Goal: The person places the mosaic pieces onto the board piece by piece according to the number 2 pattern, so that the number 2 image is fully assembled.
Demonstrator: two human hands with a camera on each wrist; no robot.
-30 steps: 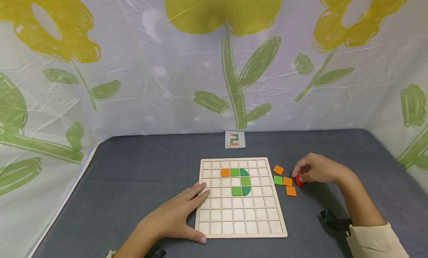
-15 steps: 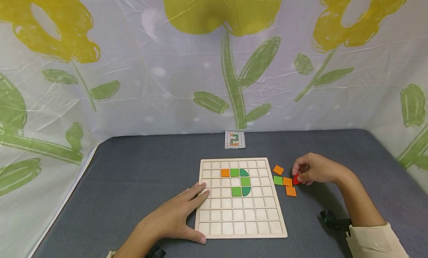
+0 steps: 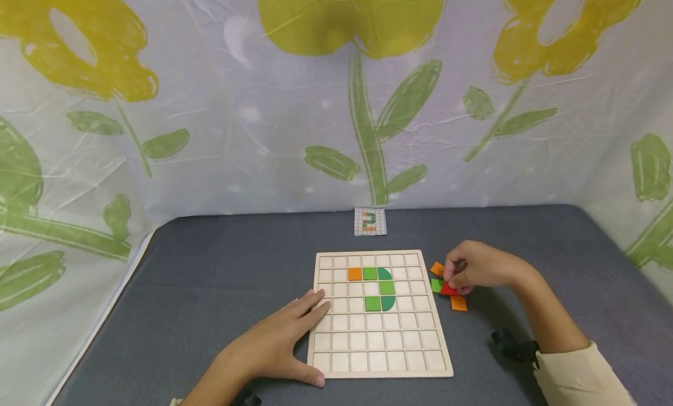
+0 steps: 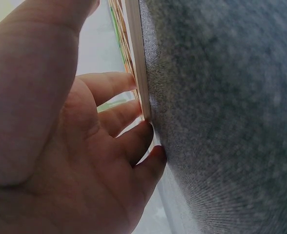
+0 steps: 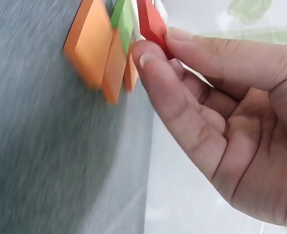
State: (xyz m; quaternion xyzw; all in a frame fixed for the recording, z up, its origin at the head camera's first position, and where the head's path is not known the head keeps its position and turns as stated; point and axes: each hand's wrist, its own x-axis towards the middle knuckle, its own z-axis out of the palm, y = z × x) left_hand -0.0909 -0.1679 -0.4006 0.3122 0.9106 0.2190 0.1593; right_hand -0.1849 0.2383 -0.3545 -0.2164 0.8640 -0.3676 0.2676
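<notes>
A square wooden grid board (image 3: 375, 339) lies on the table. Set in its upper cells are an orange square tile (image 3: 354, 274), several light green squares, and two dark green rounded tiles (image 3: 388, 303). My left hand (image 3: 276, 344) rests along the board's left side, fingers spread over the edge and thumb by the lower left corner. Between thumb and fingers my right hand (image 3: 484, 266) pinches a red tile (image 5: 152, 22), held above the loose tiles right of the board. Those include orange tiles (image 3: 458, 303) and a green one (image 3: 436, 285), partly covered by the hand and red tile.
A small printed card (image 3: 370, 221) with a coloured grid pattern lies behind the board, near the back edge of the dark grey table (image 3: 236, 260). A flower-printed cloth (image 3: 236, 131) hangs around the table's back and sides.
My right hand has lifted the red tile and moved it left over the loose orange and green tiles. The left hand and board have stayed in place.
</notes>
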